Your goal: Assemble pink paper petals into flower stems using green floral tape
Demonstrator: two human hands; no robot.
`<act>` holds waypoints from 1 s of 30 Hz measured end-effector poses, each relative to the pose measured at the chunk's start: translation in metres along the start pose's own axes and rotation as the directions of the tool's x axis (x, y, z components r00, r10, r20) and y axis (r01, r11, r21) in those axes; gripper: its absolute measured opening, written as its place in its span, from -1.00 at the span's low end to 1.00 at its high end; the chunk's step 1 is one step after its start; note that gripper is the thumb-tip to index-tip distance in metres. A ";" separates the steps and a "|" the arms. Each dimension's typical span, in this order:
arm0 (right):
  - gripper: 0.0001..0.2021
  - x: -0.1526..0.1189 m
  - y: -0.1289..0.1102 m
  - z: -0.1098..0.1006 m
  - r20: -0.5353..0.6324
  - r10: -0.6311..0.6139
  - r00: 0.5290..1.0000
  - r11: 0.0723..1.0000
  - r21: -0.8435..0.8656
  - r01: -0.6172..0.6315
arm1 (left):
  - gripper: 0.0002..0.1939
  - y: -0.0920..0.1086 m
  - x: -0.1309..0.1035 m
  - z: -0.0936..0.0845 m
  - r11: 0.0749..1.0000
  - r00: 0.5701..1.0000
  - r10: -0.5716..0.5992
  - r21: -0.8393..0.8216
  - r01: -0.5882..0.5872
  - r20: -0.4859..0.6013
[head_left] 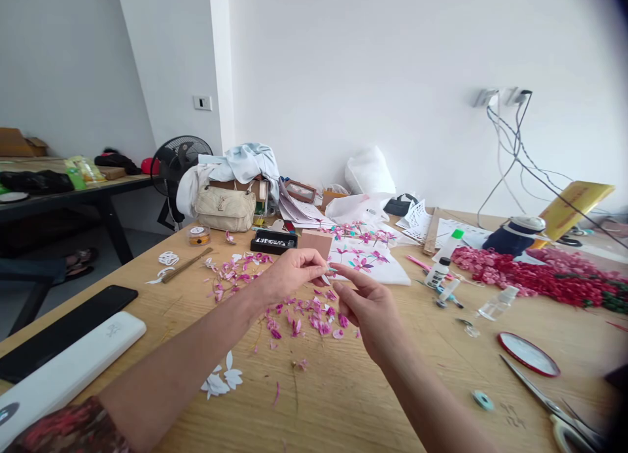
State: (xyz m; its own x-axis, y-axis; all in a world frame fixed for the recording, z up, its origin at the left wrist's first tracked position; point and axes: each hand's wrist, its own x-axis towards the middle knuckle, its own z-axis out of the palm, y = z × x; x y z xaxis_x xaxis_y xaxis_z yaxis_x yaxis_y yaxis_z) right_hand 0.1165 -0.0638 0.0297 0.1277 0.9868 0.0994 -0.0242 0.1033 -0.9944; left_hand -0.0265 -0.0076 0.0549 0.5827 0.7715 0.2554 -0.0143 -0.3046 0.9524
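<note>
My left hand [297, 270] is closed in a pinch above the middle of the table. Between its fingertips is a small pale piece with a teal tip [331, 270], too small to name surely. My right hand [367, 302] meets it from the other side. Its index finger stretches to the piece, while the thumb and other fingers are curled in; anything held there is hidden. Below both hands lie scattered pink and magenta petals [318, 319]. Just behind, pink and teal flowers [362, 263] rest on a white sheet [395, 274].
White petal shapes [220, 381] lie at front left, near a long white case [93, 355] and a black phone-like slab [73, 329]. On the right are small bottles [436, 273], red-pink bundles [530, 273], a round red-rimmed dish [528, 353] and scissors [544, 401]. A beige handbag [226, 208] stands behind.
</note>
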 end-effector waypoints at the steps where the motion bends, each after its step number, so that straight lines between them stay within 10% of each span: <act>1: -0.54 0.001 0.000 0.001 0.018 0.009 1.000 0.999 0.042 -0.009 | -0.87 0.000 0.000 0.001 1.000 1.000 0.007 -0.016 -0.007 0.007; 10: -0.73 0.007 0.002 0.003 -0.029 -0.207 0.978 0.976 -0.080 0.204 | -0.87 -0.001 -0.001 0.005 0.996 1.000 -0.003 -0.090 0.002 -0.009; 30: -0.80 0.010 0.021 -0.004 -0.156 -0.214 0.964 0.976 0.007 0.218 | -0.87 -0.012 0.001 0.018 0.997 0.993 -0.069 -0.046 0.065 -0.093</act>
State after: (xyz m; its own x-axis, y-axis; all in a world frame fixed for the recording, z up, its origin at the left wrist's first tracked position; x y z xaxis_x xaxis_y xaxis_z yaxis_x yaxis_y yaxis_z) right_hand 0.1214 -0.0522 0.0092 0.2831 0.9099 0.3031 -0.0029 0.3168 -0.9485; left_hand -0.0111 -0.0132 0.0409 0.5042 0.8392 0.2038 -0.0141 -0.2279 0.9736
